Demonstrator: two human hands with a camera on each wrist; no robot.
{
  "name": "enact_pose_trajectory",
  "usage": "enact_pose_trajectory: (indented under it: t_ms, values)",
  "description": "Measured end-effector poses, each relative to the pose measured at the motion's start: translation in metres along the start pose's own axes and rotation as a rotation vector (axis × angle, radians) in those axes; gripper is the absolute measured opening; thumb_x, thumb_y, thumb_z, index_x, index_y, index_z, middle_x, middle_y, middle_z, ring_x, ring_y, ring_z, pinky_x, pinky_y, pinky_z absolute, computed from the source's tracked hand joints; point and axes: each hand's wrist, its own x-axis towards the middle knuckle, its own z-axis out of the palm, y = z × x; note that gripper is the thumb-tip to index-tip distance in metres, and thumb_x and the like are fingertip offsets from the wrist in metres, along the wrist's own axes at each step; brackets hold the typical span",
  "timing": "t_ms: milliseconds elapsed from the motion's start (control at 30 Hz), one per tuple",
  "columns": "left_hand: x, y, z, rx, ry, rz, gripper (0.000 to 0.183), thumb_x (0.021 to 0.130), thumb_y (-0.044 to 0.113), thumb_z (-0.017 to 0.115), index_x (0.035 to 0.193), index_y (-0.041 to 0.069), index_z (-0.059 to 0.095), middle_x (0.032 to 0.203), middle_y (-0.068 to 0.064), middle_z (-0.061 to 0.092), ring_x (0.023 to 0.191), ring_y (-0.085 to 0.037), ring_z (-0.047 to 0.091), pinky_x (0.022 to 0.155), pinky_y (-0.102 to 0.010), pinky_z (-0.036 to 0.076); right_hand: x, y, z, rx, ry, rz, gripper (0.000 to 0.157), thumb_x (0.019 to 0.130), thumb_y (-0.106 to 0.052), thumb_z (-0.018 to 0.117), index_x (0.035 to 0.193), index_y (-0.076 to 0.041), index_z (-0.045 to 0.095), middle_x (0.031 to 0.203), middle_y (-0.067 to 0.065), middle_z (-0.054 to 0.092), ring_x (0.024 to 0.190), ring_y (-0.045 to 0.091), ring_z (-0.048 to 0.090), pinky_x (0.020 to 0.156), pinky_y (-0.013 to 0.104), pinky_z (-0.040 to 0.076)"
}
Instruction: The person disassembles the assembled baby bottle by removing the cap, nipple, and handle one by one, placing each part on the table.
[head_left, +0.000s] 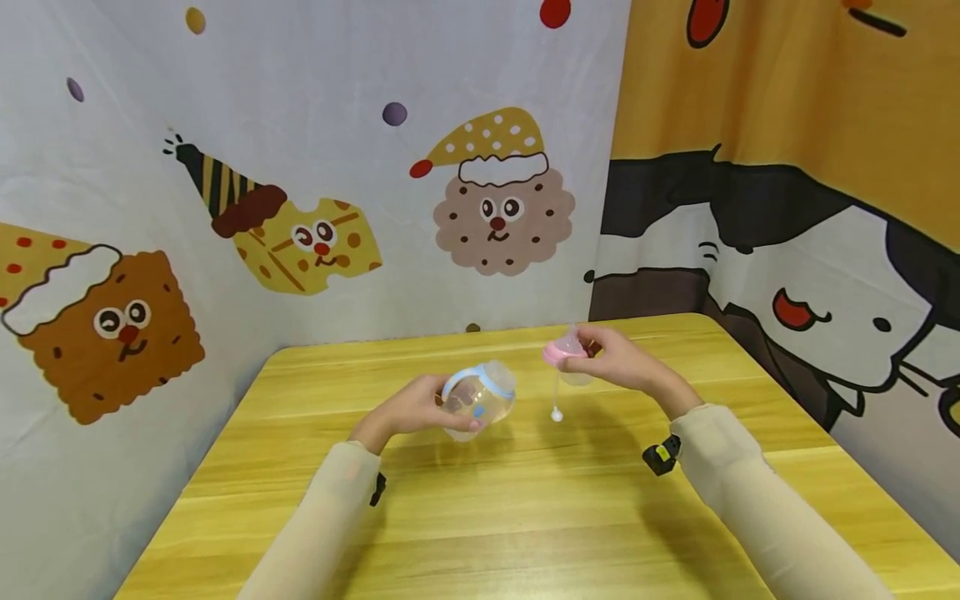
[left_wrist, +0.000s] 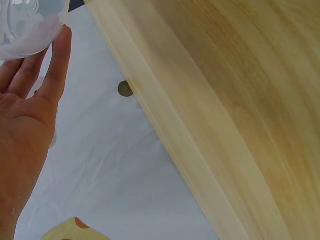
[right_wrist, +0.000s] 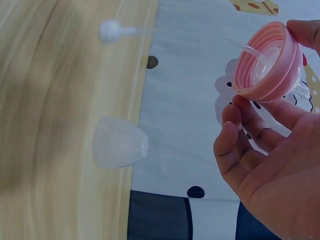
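Observation:
My left hand (head_left: 408,408) grips a clear baby bottle (head_left: 487,410) with a light blue handle ring, tilted with its top toward the right. Only the bottle's rounded base (left_wrist: 37,30) shows in the left wrist view, against the fingers. To the right, my right hand (head_left: 618,358) pinches a pink bottle collar (right_wrist: 272,62) by its rim, a clear teat fitted in it. From the collar hangs a thin straw ending in a white weight (head_left: 557,414). Collar and bottle are apart. A translucent cap (right_wrist: 120,142) stands on the table behind the right hand.
The wood-grain table (head_left: 487,517) reaches back to a white cartoon-printed curtain (head_left: 405,275). A second curtain (head_left: 750,100), orange with a cartoon cat, hangs along the right side. Dark wrist devices (head_left: 662,456) sit at both cuffs.

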Motion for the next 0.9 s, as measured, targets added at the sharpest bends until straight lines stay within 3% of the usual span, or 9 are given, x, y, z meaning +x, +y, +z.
enact_pose_trajectory:
  t_ms: [433, 900]
  values:
    - [0.002, -0.002, 0.0, -0.022, -0.005, 0.015, 0.04, 0.078, 0.036, 0.082, 0.112, 0.022, 0.067, 0.105, -0.003, 0.07, 0.091, -0.022, 0.064, 0.077, -0.038, 0.054, 0.001, 0.023, 0.009, 0.004, -0.021, 0.01, 0.03, 0.085, -0.035, 0.073, 0.101, -0.013, 0.061, 0.092, 0.008, 0.057, 0.08, 0.022, 0.052, 0.066, 0.032, 0.045]
    - [-0.007, 0.009, 0.0, -0.054, -0.001, -0.035, 0.043, 0.08, 0.023, 0.082, 0.118, 0.013, 0.064, 0.112, -0.014, 0.068, 0.096, -0.031, 0.064, 0.078, -0.038, 0.054, 0.017, 0.036, 0.019, 0.003, 0.016, 0.051, 0.044, 0.087, -0.042, 0.07, 0.113, -0.007, 0.062, 0.086, 0.007, 0.058, 0.075, 0.02, 0.051, 0.064, 0.032, 0.045]
